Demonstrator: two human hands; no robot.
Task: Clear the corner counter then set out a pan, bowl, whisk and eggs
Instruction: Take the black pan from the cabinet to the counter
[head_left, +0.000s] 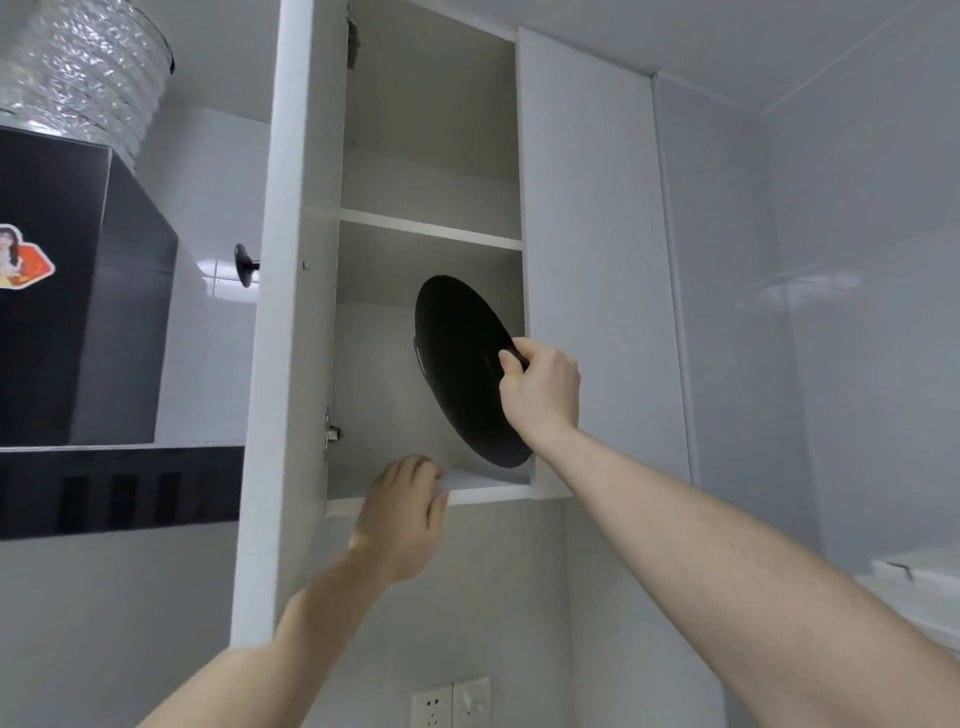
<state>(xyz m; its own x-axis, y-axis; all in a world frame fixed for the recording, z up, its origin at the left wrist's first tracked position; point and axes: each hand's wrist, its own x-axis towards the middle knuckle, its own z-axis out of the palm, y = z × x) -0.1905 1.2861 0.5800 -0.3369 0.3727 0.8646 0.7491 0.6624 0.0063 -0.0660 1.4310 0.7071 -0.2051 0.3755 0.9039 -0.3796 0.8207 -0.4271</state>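
Observation:
A black pan (460, 364) stands on edge inside the open white wall cabinet (431, 228), leaning against its right wall on the bottom shelf, its dark underside toward me. My right hand (543, 387) grips the pan's short black handle at its right rim. My left hand (402, 514) is raised just below the front edge of the bottom shelf, fingers reaching up over that edge and holding nothing. The bowl, whisk and eggs are not in view.
The cabinet door (291, 312) hangs open to the left. A black range hood (78, 291) with a silver duct (88, 67) is further left. The neighbouring cabinet door (597, 260) on the right is closed. A wall socket (449, 701) sits below.

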